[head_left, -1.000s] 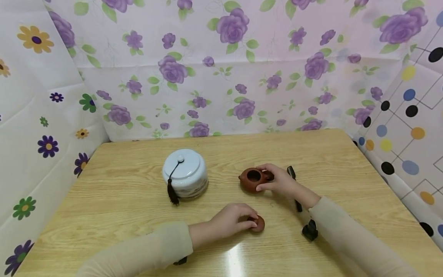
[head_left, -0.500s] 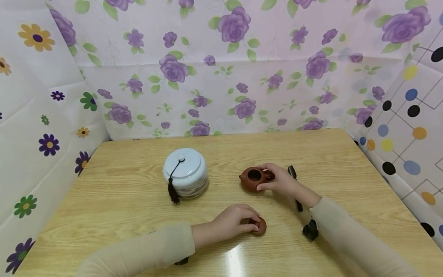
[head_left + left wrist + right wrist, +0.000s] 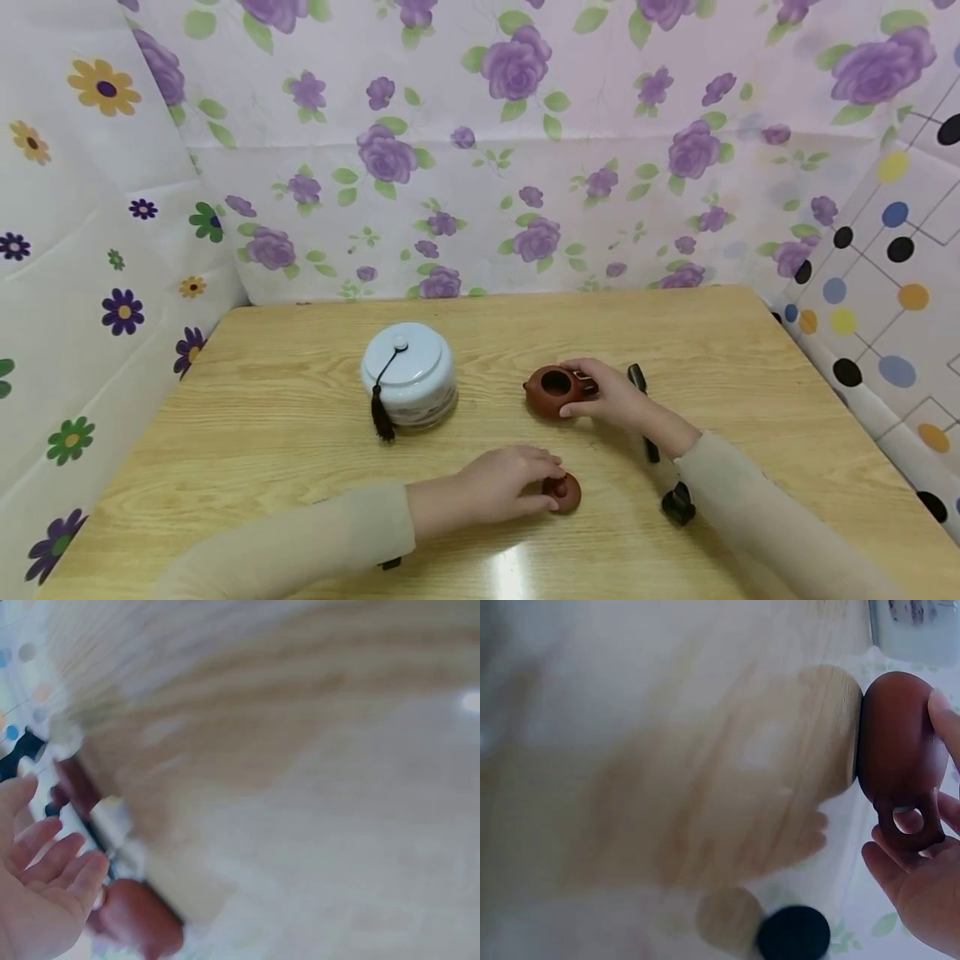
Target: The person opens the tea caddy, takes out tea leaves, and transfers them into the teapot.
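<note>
Two bare hands reach over a wooden table. The right hand holds a brown teapot by its handle side, thumb against the body; the fingers partly cover the handle. The pot stands uncovered on the table, right of a white jar, its dark opening showing nothing of the inside. Nearer the person lies the pot's small round lid, knob up. The left hand is at its left edge, thumb and fingers parted about the knob, with no grip; whether a fingertip touches is hard to tell. A long dark object is partly hidden by the right wrist. Both sleeves run out of the head view, and the table is blurred in the wrist views.
</note>
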### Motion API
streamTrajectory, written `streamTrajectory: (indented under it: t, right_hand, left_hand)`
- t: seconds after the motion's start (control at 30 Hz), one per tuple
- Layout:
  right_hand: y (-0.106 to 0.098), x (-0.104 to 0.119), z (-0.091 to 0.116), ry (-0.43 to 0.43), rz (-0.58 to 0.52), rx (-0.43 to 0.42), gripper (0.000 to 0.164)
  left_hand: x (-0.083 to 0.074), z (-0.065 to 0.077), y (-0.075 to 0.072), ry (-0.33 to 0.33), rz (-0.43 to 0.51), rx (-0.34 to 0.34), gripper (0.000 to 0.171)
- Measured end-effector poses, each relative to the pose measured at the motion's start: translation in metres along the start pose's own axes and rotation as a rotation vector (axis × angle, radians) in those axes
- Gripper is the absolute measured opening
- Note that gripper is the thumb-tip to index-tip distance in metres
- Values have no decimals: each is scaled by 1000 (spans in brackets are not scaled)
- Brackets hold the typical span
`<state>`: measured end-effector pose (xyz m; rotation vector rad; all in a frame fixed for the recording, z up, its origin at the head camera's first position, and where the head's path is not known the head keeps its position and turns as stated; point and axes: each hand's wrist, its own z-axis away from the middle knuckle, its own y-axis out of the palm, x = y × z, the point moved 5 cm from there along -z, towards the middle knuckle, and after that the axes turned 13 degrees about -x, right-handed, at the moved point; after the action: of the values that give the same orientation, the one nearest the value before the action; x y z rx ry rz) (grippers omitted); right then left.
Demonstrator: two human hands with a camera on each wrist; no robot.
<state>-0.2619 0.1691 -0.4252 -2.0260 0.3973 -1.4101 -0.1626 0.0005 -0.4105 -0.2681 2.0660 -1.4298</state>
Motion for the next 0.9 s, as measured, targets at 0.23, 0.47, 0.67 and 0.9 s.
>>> streamTrajectory:
  t: [0.23,0.47,0.67,0.9]
  right_hand:
    - [-3,13,-5,-48,81,-14,80]
    - [0,40,-19,-57,80,-22,84]
    - [11,60,-32,-55,-7,-21,85]
    - [34,79,-46,-75,-54,6,87]
  left_hand:
    - [-1,1,-35,52,-108,-90,30]
    - [6,13,-87,204,-204,-445,27]
    - [22,20,-129,191,-245,-669,29]
    - [56,37,-170,42,-258,-854,42]
